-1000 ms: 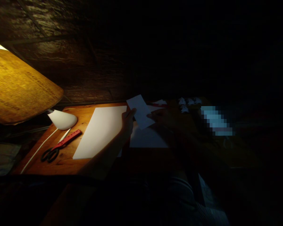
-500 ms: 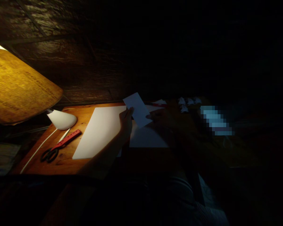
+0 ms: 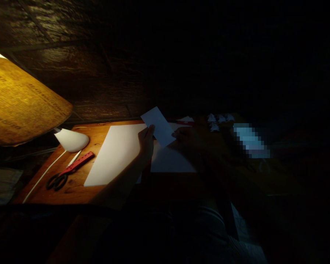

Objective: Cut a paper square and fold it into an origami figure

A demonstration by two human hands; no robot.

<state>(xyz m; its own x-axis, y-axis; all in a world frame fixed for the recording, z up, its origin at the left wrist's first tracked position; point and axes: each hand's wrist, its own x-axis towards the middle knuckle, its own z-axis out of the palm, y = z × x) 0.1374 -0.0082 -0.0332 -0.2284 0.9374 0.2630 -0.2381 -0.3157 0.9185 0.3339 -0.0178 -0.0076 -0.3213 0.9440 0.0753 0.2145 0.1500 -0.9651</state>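
Observation:
A small rectangular piece of white paper is held tilted above the table. My left hand grips it by its left edge, thumb on top. My right hand lies in deep shade with its fingertips pinched at the paper's right edge. Below my left wrist a large white sheet is spread on the wooden table. Another white sheet lies under the held paper, partly in shadow.
Scissors with black handles lie at left by a red strip with dark marks. A lamp with a white base and yellow shade stands behind. Several folded paper pieces sit back right, near a pixelated bright rectangle.
The held paper has shifted slightly left and up, with both hands still at it. Other things stay where they were.

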